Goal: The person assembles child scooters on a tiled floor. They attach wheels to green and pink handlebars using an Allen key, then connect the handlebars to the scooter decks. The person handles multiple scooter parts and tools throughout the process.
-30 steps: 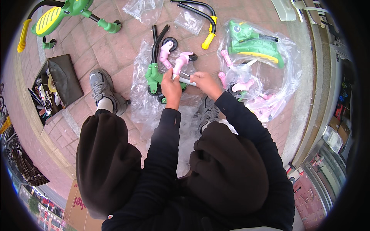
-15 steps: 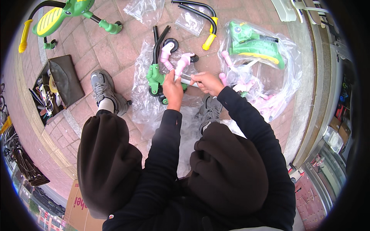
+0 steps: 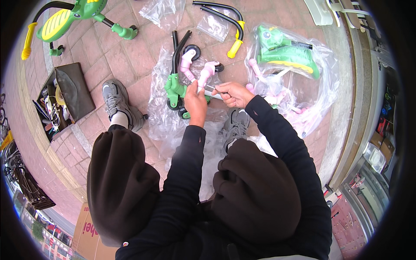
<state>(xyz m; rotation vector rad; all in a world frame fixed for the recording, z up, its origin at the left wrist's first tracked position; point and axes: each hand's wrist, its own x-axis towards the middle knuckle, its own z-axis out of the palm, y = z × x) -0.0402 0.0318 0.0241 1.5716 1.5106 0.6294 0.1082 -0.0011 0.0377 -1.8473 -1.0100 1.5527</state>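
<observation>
My left hand (image 3: 196,100) grips a pink plastic wheel bracket (image 3: 203,74) with a small black wheel at its tip. A second pink bracket (image 3: 187,60) with a black wheel stands just beside it. My right hand (image 3: 232,92) pinches a thin silver tool or rod (image 3: 210,88) against the bracket's base. Below them a green wheel part (image 3: 174,89) with black bars lies on clear plastic wrap (image 3: 160,112). Both of my sleeves are dark.
A green and yellow ride-on toy (image 3: 73,15) stands at the upper left. An open black tool bag (image 3: 65,97) lies at the left. A green toy body in a plastic bag (image 3: 288,54) with pink parts is at the right. Black handlebars with yellow grips (image 3: 234,30) lie beyond.
My hands stay together on the pink bracket; the right hand has shifted slightly on the silver piece. Nothing else has moved.
</observation>
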